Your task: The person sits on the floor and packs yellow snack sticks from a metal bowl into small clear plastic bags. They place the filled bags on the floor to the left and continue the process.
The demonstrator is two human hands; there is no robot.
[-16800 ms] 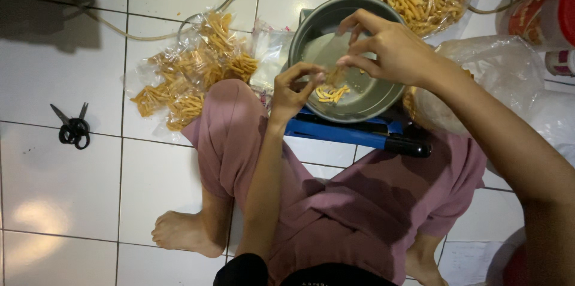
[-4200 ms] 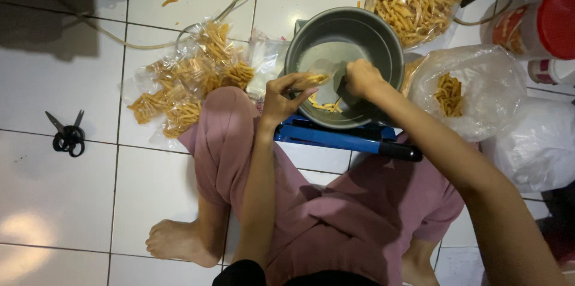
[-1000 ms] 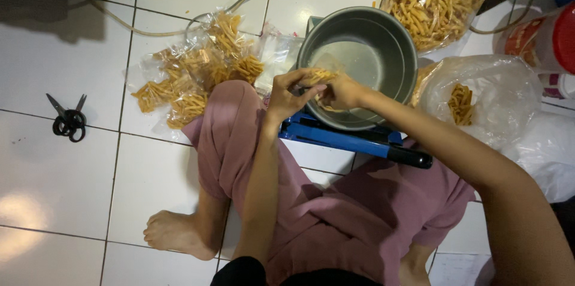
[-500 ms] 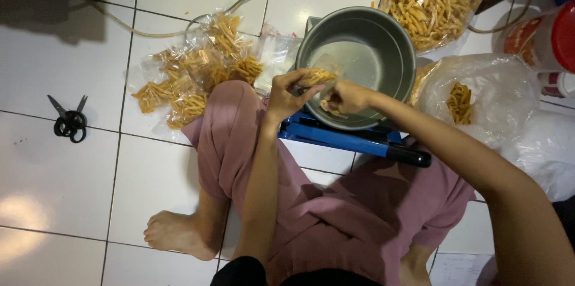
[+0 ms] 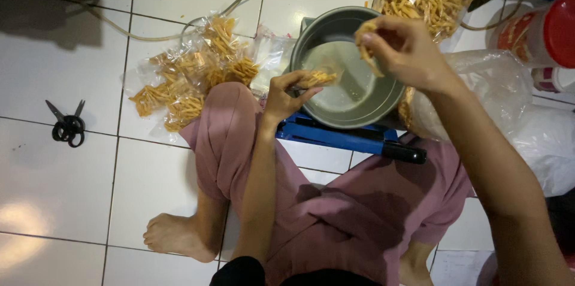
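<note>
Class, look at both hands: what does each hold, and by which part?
The left hand pinches a small clear plastic bag of yellow snack sticks by its open top edge. The right hand grips a few loose yellow sticks in its fingertips.

Small clear bag (image 5: 314, 78) with yellow snack sticks inside, pinched at its top by left hand (image 5: 283, 95), lying over the rim of the round grey metal bowl (image 5: 349, 76). A few more yellow sticks (image 5: 366, 46) pinched in right hand (image 5: 404, 52), up above the bowl.
</note>
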